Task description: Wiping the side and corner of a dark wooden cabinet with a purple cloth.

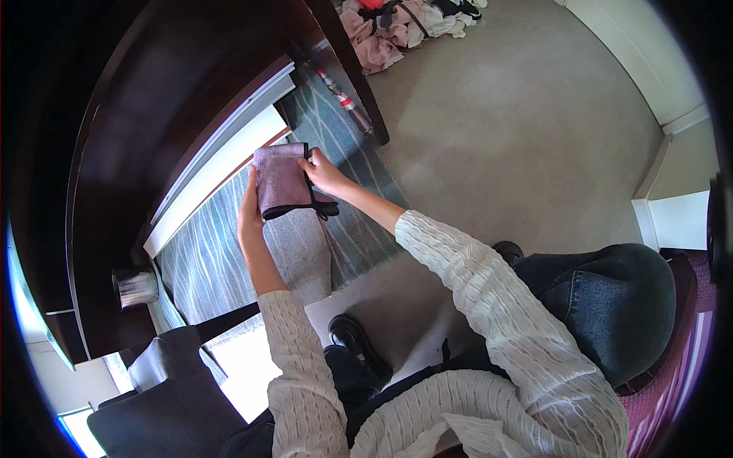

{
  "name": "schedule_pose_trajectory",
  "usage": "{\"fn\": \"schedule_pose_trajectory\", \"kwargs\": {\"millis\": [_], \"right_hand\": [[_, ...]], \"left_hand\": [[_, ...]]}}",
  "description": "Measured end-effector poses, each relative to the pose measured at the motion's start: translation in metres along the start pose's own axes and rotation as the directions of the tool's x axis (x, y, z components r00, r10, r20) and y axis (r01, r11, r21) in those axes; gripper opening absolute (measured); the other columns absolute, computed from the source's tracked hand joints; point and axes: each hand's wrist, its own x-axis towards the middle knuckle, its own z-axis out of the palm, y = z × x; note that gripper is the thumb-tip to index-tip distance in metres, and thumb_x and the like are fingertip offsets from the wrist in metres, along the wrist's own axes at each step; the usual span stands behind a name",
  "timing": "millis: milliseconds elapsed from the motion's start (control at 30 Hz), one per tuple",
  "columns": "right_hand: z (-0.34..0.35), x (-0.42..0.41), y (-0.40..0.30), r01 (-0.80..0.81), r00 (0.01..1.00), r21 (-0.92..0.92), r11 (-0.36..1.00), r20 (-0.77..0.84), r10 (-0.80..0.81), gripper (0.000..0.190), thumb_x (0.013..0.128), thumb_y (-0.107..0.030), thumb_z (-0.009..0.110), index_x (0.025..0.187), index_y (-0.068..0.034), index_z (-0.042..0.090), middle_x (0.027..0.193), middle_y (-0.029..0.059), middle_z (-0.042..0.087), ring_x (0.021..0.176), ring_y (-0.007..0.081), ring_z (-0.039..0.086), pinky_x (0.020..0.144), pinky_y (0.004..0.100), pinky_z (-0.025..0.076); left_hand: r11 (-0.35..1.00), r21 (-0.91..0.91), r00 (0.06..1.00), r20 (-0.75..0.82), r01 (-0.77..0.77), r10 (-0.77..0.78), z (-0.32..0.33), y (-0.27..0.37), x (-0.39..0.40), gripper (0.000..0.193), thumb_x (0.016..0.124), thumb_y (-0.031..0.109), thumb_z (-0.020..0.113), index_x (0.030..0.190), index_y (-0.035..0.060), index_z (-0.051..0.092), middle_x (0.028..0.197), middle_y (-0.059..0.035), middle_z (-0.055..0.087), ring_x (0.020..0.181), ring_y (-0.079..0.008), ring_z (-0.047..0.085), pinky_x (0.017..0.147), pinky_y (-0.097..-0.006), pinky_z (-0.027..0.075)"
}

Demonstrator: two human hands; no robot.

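Between my two hands is a folded pinkish-purple cloth with black edging [283, 180], raised above the rug. My left hand [251, 200] grips its left side, with the thumb along the edge. At the upper right edge, my right hand [320, 172] pinches the cloth between thumb and fingers. A dark edge and a thin black loop hang at its lower right. Both of my arms reach forward in white knitted sleeves. Below the cloth lies a light grey mat or cloth [300, 252], partly hidden by my left hand and arm.
A blue patterned rug [361, 229] covers part of the grey floor. Dark wooden furniture [172, 86] stands at the left, a dark grey chair [166, 412] at the lower left. A pile of clothes [395, 34] lies at the top. A denim cap or bag-like item [607, 309] appears at the right.
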Motion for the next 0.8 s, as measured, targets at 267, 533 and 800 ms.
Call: {"fn": "schedule_pose_trajectory", "kwargs": {"millis": [267,533,800], "right_hand": [[0.002,-0.01,-0.011,-0.048,0.999,0.077,0.996,0.024,0.046,0.031,0.094,-0.023,0.051,0.106,0.004,0.041,0.092,0.0173,0.058,0.086,0.0182,0.057,0.07,0.0315,0.046],[-0.035,-0.005,-0.021,-0.244,0.942,0.235,0.941,0.286,0.172,0.091,0.069,-0.032,0.079,0.138,0.0,0.028,0.131,0.0217,0.042,0.117,0.0291,0.047,0.098,0.0367,0.039],[-0.077,0.009,-0.091,-0.127,0.632,-0.169,0.977,0.746,0.211,0.089,0.062,-0.039,0.082,0.127,0.009,0.044,0.117,0.016,0.058,0.109,0.0219,0.055,0.097,0.0278,0.039]], "left_hand": [[0.966,0.256,0.998,-0.048,-0.024,0.037,-0.001,0.011,-0.011,0.053,0.08,0.032,0.072,0.117,-0.0018,0.055,0.103,-0.0114,0.063,0.088,-0.0191,0.063,0.078,-0.0288,0.051],[0.233,0.885,0.887,0.315,-0.403,0.337,0.02,0.057,-0.025,0.054,0.072,0.025,0.074,0.113,-0.0056,0.056,0.096,-0.0146,0.066,0.084,-0.0195,0.064,0.075,-0.0302,0.05],[0.185,0.872,0.89,0.452,-0.454,0.056,0.042,0.1,-0.05,0.049,0.075,0.026,0.073,0.109,-0.0049,0.058,0.087,-0.012,0.066,0.076,-0.0164,0.063,0.072,-0.0278,0.05]]}}
